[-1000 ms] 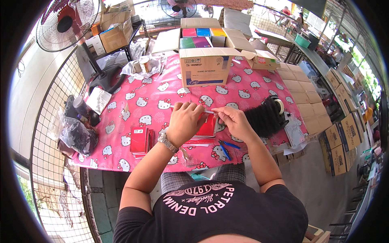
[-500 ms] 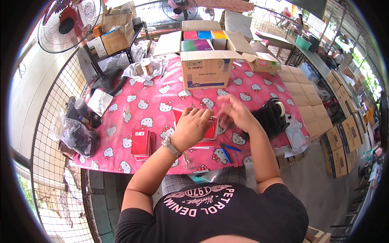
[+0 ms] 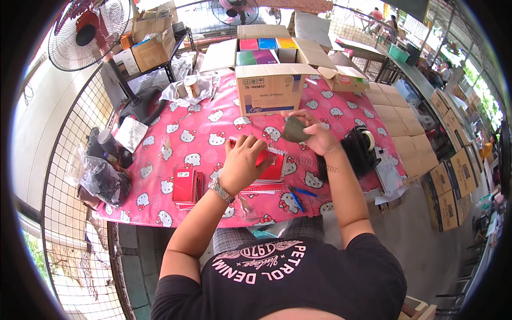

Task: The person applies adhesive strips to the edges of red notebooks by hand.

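My left hand (image 3: 242,162), with a watch on its wrist, rests over a red notebook (image 3: 276,164), its fingers bent down onto the cover and upper edge. A thin wire coil (image 3: 303,159) runs out from the notebook's right side toward my right forearm. My right hand (image 3: 320,137) is raised to the right of the notebook, pinching a flat, rounded, dark grey-green piece (image 3: 294,130). Other notebooks or sheets lie beneath the red one. Nearer me is a pair of blue-handled pliers (image 3: 297,200). A stack of red spiral notebooks (image 3: 184,186) sits to the left.
An open cardboard box (image 3: 271,96) of colourful notebooks stands at the table's far side. At right are a black bundle (image 3: 358,154) with a tape roll (image 3: 368,140) and papers (image 3: 389,173). Plastic-wrapped items (image 3: 106,181) sit at left, below a standing fan (image 3: 88,34).
My right hand has moved up and away from the left, and the grey-green piece now shows clearly in it. My left hand has shifted slightly left, uncovering more of the red notebook and coil.
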Action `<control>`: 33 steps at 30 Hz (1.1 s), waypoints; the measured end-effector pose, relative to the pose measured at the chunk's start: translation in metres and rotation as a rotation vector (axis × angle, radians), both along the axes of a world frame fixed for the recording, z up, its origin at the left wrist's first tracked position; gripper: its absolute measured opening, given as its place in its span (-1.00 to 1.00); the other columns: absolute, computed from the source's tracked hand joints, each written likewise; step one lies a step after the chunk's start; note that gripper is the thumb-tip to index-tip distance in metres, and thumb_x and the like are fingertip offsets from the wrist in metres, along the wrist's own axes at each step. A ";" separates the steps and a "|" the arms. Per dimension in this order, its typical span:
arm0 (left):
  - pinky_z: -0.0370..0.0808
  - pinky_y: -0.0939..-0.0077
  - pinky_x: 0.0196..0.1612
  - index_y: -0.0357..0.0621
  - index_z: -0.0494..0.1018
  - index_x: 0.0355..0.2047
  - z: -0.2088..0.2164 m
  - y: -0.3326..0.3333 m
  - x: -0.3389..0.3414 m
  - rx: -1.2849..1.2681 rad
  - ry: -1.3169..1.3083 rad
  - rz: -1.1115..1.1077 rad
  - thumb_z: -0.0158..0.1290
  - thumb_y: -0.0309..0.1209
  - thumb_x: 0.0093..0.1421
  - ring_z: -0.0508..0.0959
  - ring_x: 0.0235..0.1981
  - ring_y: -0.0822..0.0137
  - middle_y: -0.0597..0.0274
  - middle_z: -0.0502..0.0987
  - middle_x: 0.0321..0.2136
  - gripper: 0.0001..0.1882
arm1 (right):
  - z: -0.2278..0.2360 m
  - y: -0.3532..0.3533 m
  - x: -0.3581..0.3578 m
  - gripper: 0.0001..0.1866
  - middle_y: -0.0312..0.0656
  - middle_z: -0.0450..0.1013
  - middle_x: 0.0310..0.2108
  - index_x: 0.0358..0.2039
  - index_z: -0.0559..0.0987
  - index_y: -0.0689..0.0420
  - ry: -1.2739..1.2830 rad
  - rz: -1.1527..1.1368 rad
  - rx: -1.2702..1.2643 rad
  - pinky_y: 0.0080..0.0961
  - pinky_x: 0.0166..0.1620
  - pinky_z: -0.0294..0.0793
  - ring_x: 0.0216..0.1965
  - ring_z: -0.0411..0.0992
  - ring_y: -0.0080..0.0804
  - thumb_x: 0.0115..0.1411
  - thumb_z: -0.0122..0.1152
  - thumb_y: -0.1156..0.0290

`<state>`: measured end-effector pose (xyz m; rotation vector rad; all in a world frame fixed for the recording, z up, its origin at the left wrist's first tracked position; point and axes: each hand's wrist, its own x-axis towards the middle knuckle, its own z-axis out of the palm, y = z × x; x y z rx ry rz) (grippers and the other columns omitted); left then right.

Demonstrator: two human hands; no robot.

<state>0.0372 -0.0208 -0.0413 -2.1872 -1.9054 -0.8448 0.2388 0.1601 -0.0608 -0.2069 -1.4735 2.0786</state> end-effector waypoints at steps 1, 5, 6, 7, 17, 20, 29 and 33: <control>0.30 0.05 -0.04 -0.05 0.52 -0.21 -0.002 0.000 -0.001 0.050 0.001 0.010 0.29 -0.10 0.08 0.45 -0.08 0.15 0.28 0.51 -0.25 -0.62 | 0.043 -0.022 -0.003 -0.54 -0.08 0.35 0.21 -0.01 0.57 0.12 0.194 0.283 -0.040 -0.34 0.21 0.35 0.11 0.40 -0.35 0.03 0.24 0.34; 0.32 0.11 -0.07 -0.05 0.53 -0.23 0.004 0.009 0.009 0.070 -0.024 -0.032 0.31 -0.09 0.03 0.45 -0.10 0.15 0.25 0.51 -0.25 -0.60 | 0.060 -0.010 0.006 -0.36 -0.03 0.31 0.25 0.10 0.53 0.18 -0.524 0.209 0.693 -0.27 0.23 0.37 0.22 0.33 -0.21 -0.08 0.22 0.33; 0.34 0.11 -0.06 -0.07 0.53 -0.23 0.004 0.008 0.007 0.078 -0.042 -0.034 0.32 -0.13 0.03 0.45 -0.09 0.13 0.23 0.51 -0.24 -0.61 | 0.060 -0.012 0.005 -0.38 -0.02 0.29 0.27 0.09 0.54 0.17 -0.292 0.280 0.516 -0.25 0.24 0.35 0.23 0.33 -0.20 -0.08 0.26 0.31; 0.36 0.12 -0.05 -0.08 0.53 -0.23 0.003 0.008 0.004 0.087 -0.061 -0.035 0.32 -0.16 0.03 0.44 -0.09 0.12 0.20 0.51 -0.24 -0.62 | 0.060 -0.016 0.005 -0.39 -0.01 0.28 0.28 0.07 0.55 0.16 -0.063 0.346 0.333 -0.23 0.25 0.34 0.23 0.33 -0.20 -0.07 0.29 0.30; 0.48 0.21 -0.07 -0.24 0.49 -0.22 0.001 0.001 -0.028 0.027 -0.252 -0.017 0.30 -0.38 0.04 0.51 -0.20 0.01 0.06 0.50 -0.24 -0.67 | 0.064 -0.017 -0.014 -0.45 0.03 0.18 0.33 0.03 0.55 0.22 -0.458 0.192 0.699 -0.18 0.29 0.29 0.24 0.32 -0.16 -0.05 0.26 0.39; 0.48 0.22 -0.08 -0.24 0.49 -0.22 0.005 0.005 -0.031 0.075 -0.195 -0.045 0.29 -0.38 0.06 0.51 -0.20 0.02 0.06 0.51 -0.25 -0.68 | 0.058 -0.017 -0.014 -0.44 0.03 0.19 0.32 0.04 0.56 0.14 0.176 0.381 0.174 -0.21 0.28 0.31 0.19 0.37 -0.18 -0.07 0.27 0.40; 0.49 0.28 -0.17 -0.26 0.47 -0.21 0.001 0.005 -0.034 0.009 -0.319 -0.119 0.28 -0.43 0.10 0.53 -0.25 0.07 0.07 0.50 -0.26 -0.71 | 0.050 -0.015 -0.027 -0.50 0.02 0.25 0.30 -0.04 0.59 0.22 0.055 0.289 0.294 -0.29 0.26 0.33 0.20 0.37 -0.22 -0.07 0.28 0.41; 0.50 0.33 -0.24 -0.25 0.47 -0.19 0.000 0.006 -0.037 0.012 -0.364 -0.178 0.27 -0.43 0.12 0.54 -0.32 0.13 0.07 0.49 -0.27 -0.71 | 0.054 -0.021 -0.036 -0.50 -0.01 0.27 0.29 -0.05 0.60 0.21 0.246 0.354 0.134 -0.28 0.22 0.37 0.17 0.39 -0.23 -0.08 0.29 0.38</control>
